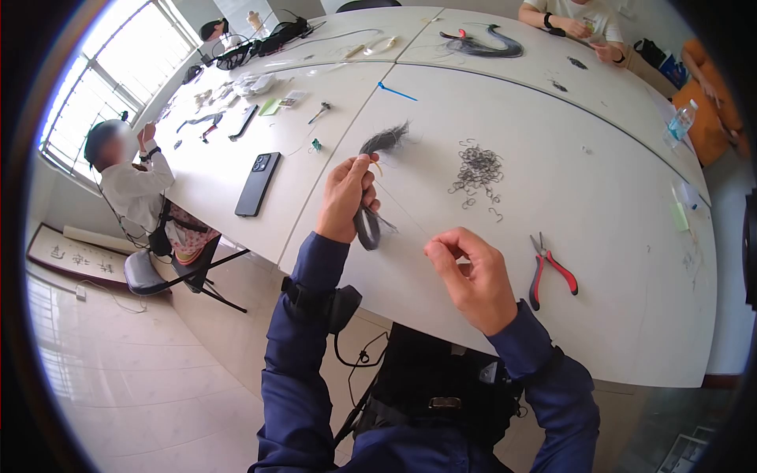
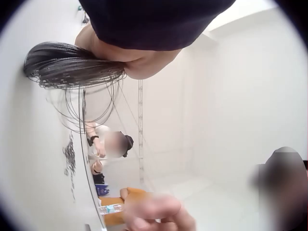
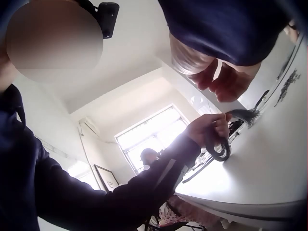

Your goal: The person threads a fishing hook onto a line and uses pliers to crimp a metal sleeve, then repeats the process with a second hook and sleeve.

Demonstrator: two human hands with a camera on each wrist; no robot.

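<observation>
My left hand [image 1: 344, 197] grips a bundle of dark grey, hair-like strands [image 1: 385, 139] over the table. The frayed end sticks out above the thumb and the lower part bends into a loop; a small yellow piece shows beside the fingers. In the left wrist view the looped strands [image 2: 62, 65] hang with a few loose ones arcing away. From the bundle a fine strand [image 1: 406, 211] runs toward my right hand [image 1: 477, 276], whose thumb and forefinger pinch together at its end. Nearest the right hand lie red-handled pliers [image 1: 538, 282] and a pile of small dark hooks [image 1: 477, 167].
A black phone [image 1: 258, 185] lies left, near a small green-topped item [image 1: 316, 145]. A blue cable tie [image 1: 397, 91] and another dark bundle [image 1: 501, 49] lie farther back. A bottle [image 1: 680, 123] stands right. People sit at the left and far sides of the table [image 1: 615, 213].
</observation>
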